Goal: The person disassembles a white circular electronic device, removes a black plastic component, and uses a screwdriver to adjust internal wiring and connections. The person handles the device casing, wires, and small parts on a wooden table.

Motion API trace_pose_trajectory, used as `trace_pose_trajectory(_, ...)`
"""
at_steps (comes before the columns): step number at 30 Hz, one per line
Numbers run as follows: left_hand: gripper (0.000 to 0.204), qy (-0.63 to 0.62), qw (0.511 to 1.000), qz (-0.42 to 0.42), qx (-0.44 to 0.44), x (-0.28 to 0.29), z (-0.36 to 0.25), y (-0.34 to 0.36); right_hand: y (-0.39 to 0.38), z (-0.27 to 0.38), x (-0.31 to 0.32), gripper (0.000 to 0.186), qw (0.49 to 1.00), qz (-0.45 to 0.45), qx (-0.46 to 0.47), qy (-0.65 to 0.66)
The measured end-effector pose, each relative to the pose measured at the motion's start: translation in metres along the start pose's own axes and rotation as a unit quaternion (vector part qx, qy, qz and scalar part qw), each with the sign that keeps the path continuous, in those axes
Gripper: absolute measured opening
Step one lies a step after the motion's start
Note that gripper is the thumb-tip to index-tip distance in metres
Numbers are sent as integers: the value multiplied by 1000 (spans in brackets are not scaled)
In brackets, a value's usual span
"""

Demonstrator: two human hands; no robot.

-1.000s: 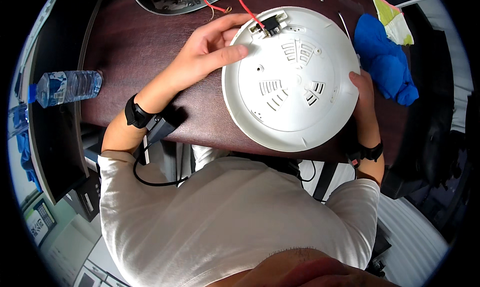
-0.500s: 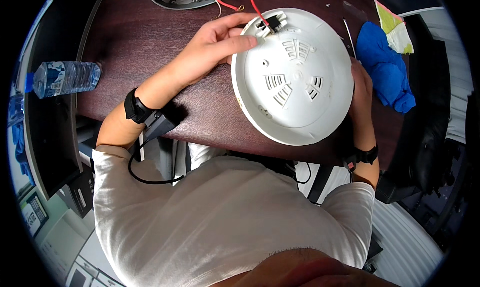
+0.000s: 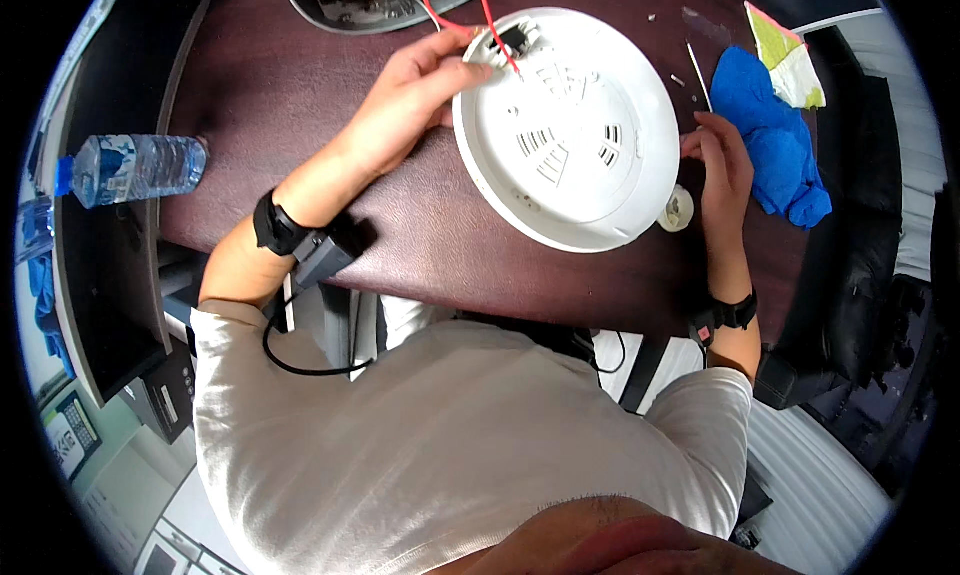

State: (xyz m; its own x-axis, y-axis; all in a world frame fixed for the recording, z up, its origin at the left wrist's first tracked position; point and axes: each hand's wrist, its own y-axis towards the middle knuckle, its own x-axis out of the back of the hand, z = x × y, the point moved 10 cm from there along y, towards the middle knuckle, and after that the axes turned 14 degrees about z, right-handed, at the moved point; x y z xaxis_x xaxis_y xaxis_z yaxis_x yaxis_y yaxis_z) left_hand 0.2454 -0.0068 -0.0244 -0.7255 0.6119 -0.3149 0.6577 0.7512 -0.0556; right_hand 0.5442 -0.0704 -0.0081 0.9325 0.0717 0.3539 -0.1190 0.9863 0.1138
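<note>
My left hand (image 3: 420,90) grips the upper-left rim of a white round plastic cover (image 3: 570,160), thumb on top. A black component (image 3: 508,41) with red wire (image 3: 487,10) attached sits at the cover's top, near that thumb. My right hand (image 3: 720,170) is just off the cover's right edge, fingers loosely bent and apart. A small cream round piece (image 3: 676,207) lies between it and the cover. A thin white rod (image 3: 698,75) lies just beyond my right fingertips, beside a crumpled blue cloth (image 3: 775,145).
A grey housing (image 3: 360,10) full of wires stands at the back of the dark table (image 3: 240,85). A water bottle (image 3: 135,170) lies at the left. A yellow-white cloth (image 3: 785,55) and small scraps are at back right; a black padded chair (image 3: 850,245) stands right.
The cover has moved up and left with my left hand. My right hand has come away from its right rim, uncovering the cream piece.
</note>
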Motion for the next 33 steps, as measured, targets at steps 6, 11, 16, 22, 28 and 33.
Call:
trace_pose_trajectory(6, 45, 106, 994, 0, 24, 6, -4, -2, -3, 5, 15, 23, 998, -32, 14, -56)
trace_pose_trajectory(11, 43, 147, 988, 10, 45, 11, -3, 1, -3, 5, 24, 20, 998, -45, 32, -41)
trace_pose_trajectory(16, 37, 243, 966, -2, 90, 21, -5, -4, 0, 13, 17, 19, 997, -21, 33, -60)
trace_pose_trajectory(22, 38, 246, 968, -5, 51, 24, -11, -5, -3, 32, 27, 17, 983, -46, 33, -173)
trace_pose_trajectory(28, 38, 262, 962, -55, 45, 42, -11, -3, 3, 33, 49, 18, 956, -80, 18, -281)
trace_pose_trajectory(33, 39, 286, 949, -121, 51, 58, -16, -8, 5, 33, 40, 21, 910, -9, 15, -415)
